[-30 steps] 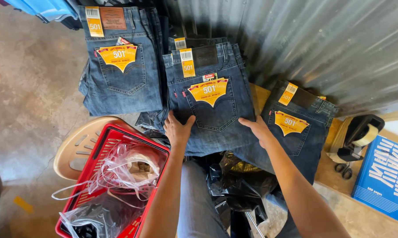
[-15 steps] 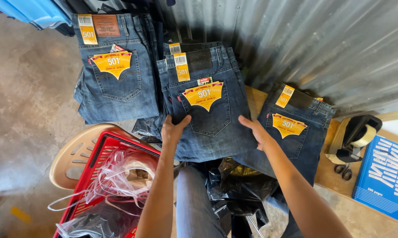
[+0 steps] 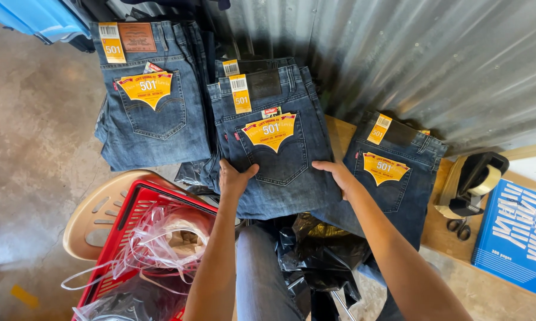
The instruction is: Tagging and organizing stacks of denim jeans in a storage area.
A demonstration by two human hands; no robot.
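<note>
A folded pair of dark blue jeans with yellow paper tags lies in the middle, on top of another folded pair. My left hand grips its lower left edge, thumb on top. My right hand holds its lower right edge. A second folded pair of jeans lies to the left on the concrete floor. A third folded pair lies to the right on a wooden board.
A red plastic basket with clear plastic bags sits on a beige plastic stool at lower left. Black plastic bags lie by my legs. A tape dispenser, scissors and a blue notebook are at right. Corrugated metal wall stands behind.
Both hands have stayed on the middle jeans' lower edges; the view has shifted slightly and the jeans sit a little higher and squarer on the stack.
</note>
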